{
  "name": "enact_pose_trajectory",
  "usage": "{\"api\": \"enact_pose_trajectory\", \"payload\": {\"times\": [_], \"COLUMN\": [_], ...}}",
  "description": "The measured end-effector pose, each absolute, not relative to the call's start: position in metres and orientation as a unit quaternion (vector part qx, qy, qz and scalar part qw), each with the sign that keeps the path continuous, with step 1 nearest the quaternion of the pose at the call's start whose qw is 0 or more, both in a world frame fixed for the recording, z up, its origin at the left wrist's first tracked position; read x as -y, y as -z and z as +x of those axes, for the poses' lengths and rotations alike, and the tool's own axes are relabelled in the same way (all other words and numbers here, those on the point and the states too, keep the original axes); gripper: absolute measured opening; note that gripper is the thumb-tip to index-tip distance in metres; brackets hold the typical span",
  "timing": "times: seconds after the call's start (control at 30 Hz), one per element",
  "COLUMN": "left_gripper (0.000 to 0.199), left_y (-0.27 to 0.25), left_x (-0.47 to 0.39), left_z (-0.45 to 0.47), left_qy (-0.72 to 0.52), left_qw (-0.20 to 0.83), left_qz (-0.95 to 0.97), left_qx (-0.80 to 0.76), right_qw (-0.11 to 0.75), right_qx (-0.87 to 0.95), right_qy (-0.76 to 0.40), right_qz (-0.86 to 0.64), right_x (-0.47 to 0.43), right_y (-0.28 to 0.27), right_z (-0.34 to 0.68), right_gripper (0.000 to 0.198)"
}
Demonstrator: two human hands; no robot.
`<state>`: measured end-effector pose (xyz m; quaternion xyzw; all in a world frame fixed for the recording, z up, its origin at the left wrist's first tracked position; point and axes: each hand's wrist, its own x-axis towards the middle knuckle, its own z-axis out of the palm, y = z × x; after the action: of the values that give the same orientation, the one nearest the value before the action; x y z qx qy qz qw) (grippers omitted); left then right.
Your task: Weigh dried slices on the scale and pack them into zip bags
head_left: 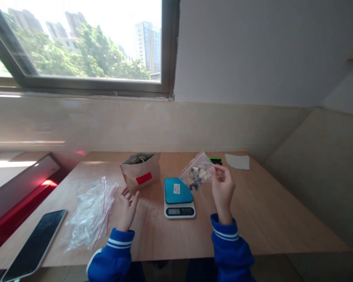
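My right hand (222,190) pinches the edge of a small clear zip bag (196,172) with a red seal strip; dark and pale bits fill its lower part. The bag hangs tilted just above the right corner of a small digital scale (179,197) with a teal platform. My left hand (126,207) hovers over the table with fingers spread, holding nothing, just in front of an open brown paper pouch (141,172) with a red label. A heap of empty clear zip bags (91,213) lies to the left of that hand.
A wooden table (270,211) carries everything. A dark phone (33,244) lies at the front left corner. A white paper slip (237,161) and a small green-and-black object (215,160) sit at the far right. A red-and-grey case (14,196) stands left of the table.
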<state>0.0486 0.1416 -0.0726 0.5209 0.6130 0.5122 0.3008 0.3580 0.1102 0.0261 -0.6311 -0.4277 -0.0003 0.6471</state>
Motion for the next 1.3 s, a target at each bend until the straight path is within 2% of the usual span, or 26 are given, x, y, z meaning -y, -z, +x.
{"api": "enact_pose_trajectory", "payload": {"times": [0.07, 0.2, 0.37, 0.47, 0.57, 0.7, 0.77, 0.83, 0.97, 1.3], "left_gripper": [0.056, 0.046, 0.048, 0.047, 0.04, 0.04, 0.041, 0.044, 0.049, 0.039], "left_y": [0.058, 0.038, 0.028, 0.021, 0.015, 0.02, 0.026, 0.034, 0.046, 0.059], "left_x": [-0.121, -0.073, -0.047, -0.045, -0.043, -0.037, -0.037, -0.039, -0.044, -0.04], "left_z": [0.064, 0.094, 0.1, 0.088, 0.079, 0.08, 0.083, 0.086, 0.089, 0.098], "left_qy": [-0.507, -0.495, -0.542, -0.52, -0.474, -0.488, -0.491, -0.496, -0.515, -0.522], "left_qw": [0.343, 0.409, 0.391, 0.394, 0.44, 0.459, 0.465, 0.472, 0.472, 0.466], "left_qz": [0.532, 0.554, 0.504, 0.54, 0.572, 0.542, 0.53, 0.521, 0.503, 0.494], "left_qx": [-0.585, -0.53, -0.546, -0.531, -0.505, -0.507, -0.511, -0.509, -0.509, -0.516], "right_qw": [0.684, 0.675, 0.654, 0.629, 0.609, 0.628, 0.607, 0.568, 0.523, 0.567], "right_qx": [0.42, 0.425, 0.455, 0.49, 0.507, 0.486, 0.503, 0.539, 0.527, 0.408], "right_qy": [-0.104, -0.253, -0.347, -0.387, -0.398, -0.228, -0.189, -0.25, -0.395, -0.48], "right_qz": [-0.588, -0.548, -0.495, -0.463, -0.463, -0.563, -0.585, -0.569, -0.541, -0.53], "right_x": [-0.086, -0.056, -0.039, -0.038, -0.045, -0.055, -0.054, -0.048, -0.037, -0.038], "right_y": [-0.037, -0.041, -0.034, -0.028, -0.017, 0.003, 0.012, 0.022, 0.038, 0.046], "right_z": [0.336, 0.294, 0.267, 0.262, 0.256, 0.237, 0.223, 0.209, 0.19, 0.189], "right_gripper": [0.03, 0.027, 0.022, 0.02, 0.019, 0.022, 0.017, 0.01, 0.015, 0.035]}}
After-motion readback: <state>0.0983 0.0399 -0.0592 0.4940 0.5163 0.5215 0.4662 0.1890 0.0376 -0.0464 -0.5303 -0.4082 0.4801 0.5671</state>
